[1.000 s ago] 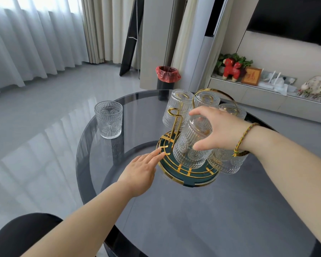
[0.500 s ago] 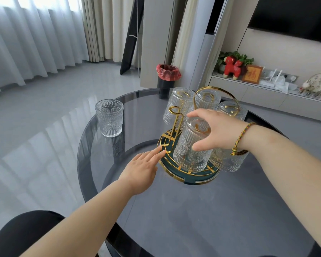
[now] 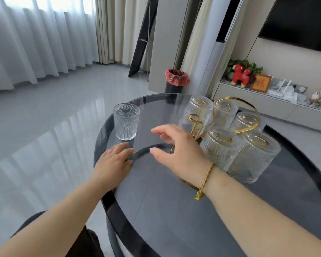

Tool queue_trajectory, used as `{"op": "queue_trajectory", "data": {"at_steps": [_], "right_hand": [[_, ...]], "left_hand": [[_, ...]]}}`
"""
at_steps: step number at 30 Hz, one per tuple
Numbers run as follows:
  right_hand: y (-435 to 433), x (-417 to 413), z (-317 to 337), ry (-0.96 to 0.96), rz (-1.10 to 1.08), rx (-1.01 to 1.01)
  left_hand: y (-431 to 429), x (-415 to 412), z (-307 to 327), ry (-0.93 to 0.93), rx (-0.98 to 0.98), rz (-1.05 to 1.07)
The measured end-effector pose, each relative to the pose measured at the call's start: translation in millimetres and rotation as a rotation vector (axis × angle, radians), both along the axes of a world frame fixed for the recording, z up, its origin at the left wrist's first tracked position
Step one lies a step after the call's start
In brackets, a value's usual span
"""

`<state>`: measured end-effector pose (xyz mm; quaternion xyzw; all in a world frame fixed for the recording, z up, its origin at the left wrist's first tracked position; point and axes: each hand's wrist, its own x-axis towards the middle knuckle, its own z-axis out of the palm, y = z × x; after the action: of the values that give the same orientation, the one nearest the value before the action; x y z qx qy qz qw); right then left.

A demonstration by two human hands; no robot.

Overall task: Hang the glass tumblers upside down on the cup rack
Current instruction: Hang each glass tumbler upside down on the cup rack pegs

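Observation:
One embossed glass tumbler (image 3: 126,121) stands upright near the far left edge of the round dark glass table (image 3: 174,210). At the right stands the gold wire cup rack (image 3: 235,101), with several tumblers hanging upside down on its prongs; the nearest inverted tumbler (image 3: 220,147) sits just right of my right hand. One gold prong (image 3: 195,121) at the rack's left side is bare. My right hand (image 3: 176,151) hovers open and blurred between the rack and the upright tumbler, fingers spread toward that glass. My left hand (image 3: 113,164) rests flat and open on the table just below the upright tumbler.
The table's left rim runs right beside my left hand. Beyond the table are a black bin with a red liner (image 3: 176,80), a grey tiled floor, curtains, and a low TV shelf (image 3: 267,101) with ornaments at the right.
My right hand let go of the tumbler it set on the rack and swung left toward the upright tumbler. My left hand left the rack's base and slid left. The camera moved closer.

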<state>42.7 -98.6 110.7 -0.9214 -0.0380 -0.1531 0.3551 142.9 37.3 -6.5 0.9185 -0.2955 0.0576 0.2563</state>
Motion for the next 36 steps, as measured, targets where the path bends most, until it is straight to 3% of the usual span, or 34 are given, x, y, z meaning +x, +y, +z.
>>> {"op": "queue_trajectory", "data": {"at_steps": [5, 11, 16, 20, 27, 31, 36], "right_hand": [[18, 61, -61, 0.125, -0.114, 0.11], [4, 121, -109, 0.276, -0.24, 0.081], [14, 166, -121, 0.247, -0.282, 0.264], [15, 186, -126, 0.234, -0.312, 0.278], [13, 186, -124, 0.246, -0.29, 0.32], [15, 162, -115, 0.182, -0.26, 0.488], [27, 116, -71, 0.052, -0.188, 0.515]], "left_hand": [[16, 10, -13, 0.039, 0.007, 0.106], [15, 9, -18, -0.013, -0.099, 0.132], [14, 13, -20, -0.019, -0.079, 0.119], [14, 16, -21, -0.067, -0.05, 0.113], [12, 15, -24, -0.079, -0.045, 0.12], [12, 14, -24, -0.038, -0.051, 0.118], [13, 13, -22, -0.019, -0.049, 0.123]]}}
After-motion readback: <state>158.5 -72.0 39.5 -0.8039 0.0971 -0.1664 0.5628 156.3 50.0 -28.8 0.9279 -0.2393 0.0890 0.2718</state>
